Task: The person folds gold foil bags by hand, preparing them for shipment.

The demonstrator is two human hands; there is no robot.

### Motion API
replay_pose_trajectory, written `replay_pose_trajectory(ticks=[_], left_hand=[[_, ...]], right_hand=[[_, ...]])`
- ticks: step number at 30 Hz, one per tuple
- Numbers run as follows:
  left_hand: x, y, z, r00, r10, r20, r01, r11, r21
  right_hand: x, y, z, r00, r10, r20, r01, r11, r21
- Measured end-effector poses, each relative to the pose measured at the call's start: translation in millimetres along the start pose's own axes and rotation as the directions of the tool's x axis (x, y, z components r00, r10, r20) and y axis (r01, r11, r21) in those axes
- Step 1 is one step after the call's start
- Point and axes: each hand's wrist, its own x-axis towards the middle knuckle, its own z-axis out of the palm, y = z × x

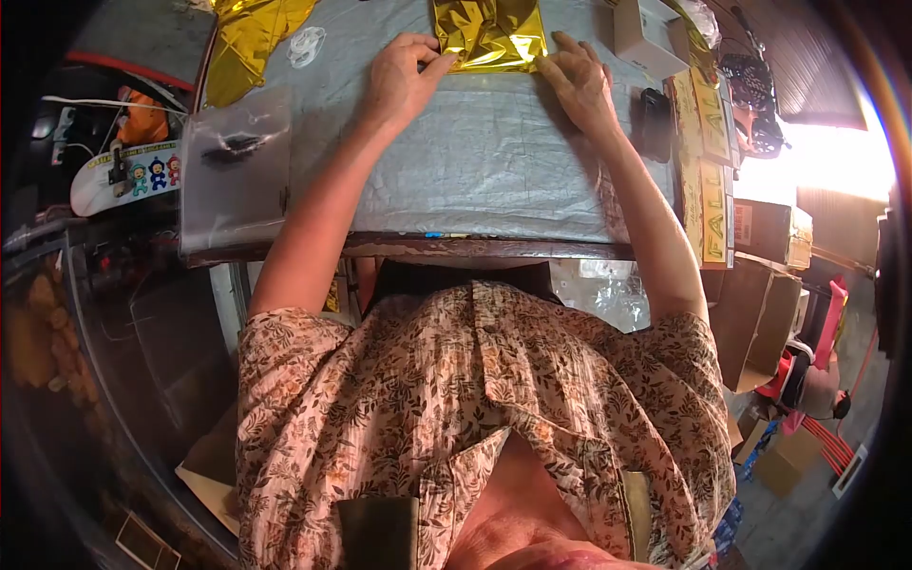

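A folded piece of shiny gold foil (pixel 489 33) lies at the far middle of a table covered in grey plastic sheet (pixel 484 161). My left hand (pixel 404 76) rests flat on the sheet with its fingertips pressing the foil's lower left corner. At the foil's lower right corner my right hand (pixel 575 81) lies with fingers spread, its fingertips touching the foil's edge. Neither hand grips anything.
More gold foil (pixel 249 43) lies at the far left. A clear plastic bag with a dark item (pixel 236 157) sits on the table's left. A white box (pixel 648 33), a black object (pixel 655 123) and yellow lettered strips (pixel 712 180) line the right edge. Cardboard boxes (pixel 760 313) stand on the floor at right.
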Motion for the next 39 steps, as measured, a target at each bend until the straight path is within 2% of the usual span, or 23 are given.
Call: replay_pose_trajectory(ticks=[5, 7, 9, 11, 13, 17, 26, 28, 35, 39], left_hand=[[2.1, 0.0, 1.9, 1.000, 0.023, -0.006, -0.023, 0.999, 0.042], [1.8, 1.7, 3.0, 0.999, 0.035, -0.014, -0.034, 0.998, 0.045], [2.2, 1.9, 3.0, 0.998, 0.051, -0.026, -0.049, 0.998, 0.050], [2.7, 2.4, 3.8, 0.999, 0.001, -0.033, -0.002, 1.000, -0.018], [1.0, 1.5, 3.5, 0.999, 0.006, -0.042, -0.006, 1.000, -0.008], [-1.0, 1.4, 3.5, 0.997, 0.061, -0.056, -0.057, 0.995, 0.077], [-2.0, -0.4, 5.5, 0.994, 0.091, -0.061, -0.084, 0.991, 0.102], [-2.2, 0.5, 5.5, 0.993, 0.096, -0.062, -0.091, 0.992, 0.086], [-2.9, 3.8, 3.8, 0.996, 0.078, -0.046, -0.073, 0.993, 0.096], [-3.6, 4.5, -0.3, 0.993, 0.114, -0.023, -0.111, 0.986, 0.121]], right_hand=[[-0.7, 13.2, 6.0, 1.000, 0.012, 0.015, -0.013, 0.996, 0.089], [-9.0, 3.1, 5.4, 0.994, 0.013, -0.111, -0.006, 0.998, 0.064], [-13.0, 0.9, 5.1, 0.993, 0.004, -0.117, 0.001, 0.999, 0.045], [-12.6, -0.7, 3.6, 0.992, -0.008, -0.125, 0.011, 1.000, 0.024], [-12.3, -1.3, 1.7, 0.998, 0.043, -0.052, -0.044, 0.999, -0.005], [-12.9, -3.2, 1.9, 0.998, 0.029, -0.057, -0.031, 0.999, -0.039], [-10.8, -3.9, -3.9, 0.998, 0.040, -0.049, -0.035, 0.994, 0.108], [-13.8, -12.3, -4.7, 0.998, 0.048, -0.047, -0.048, 0.999, -0.011], [-15.7, -9.9, -1.2, 0.996, 0.022, -0.085, -0.025, 0.999, -0.039], [-18.7, -14.1, -3.0, 0.993, 0.043, -0.108, -0.050, 0.997, -0.059]])
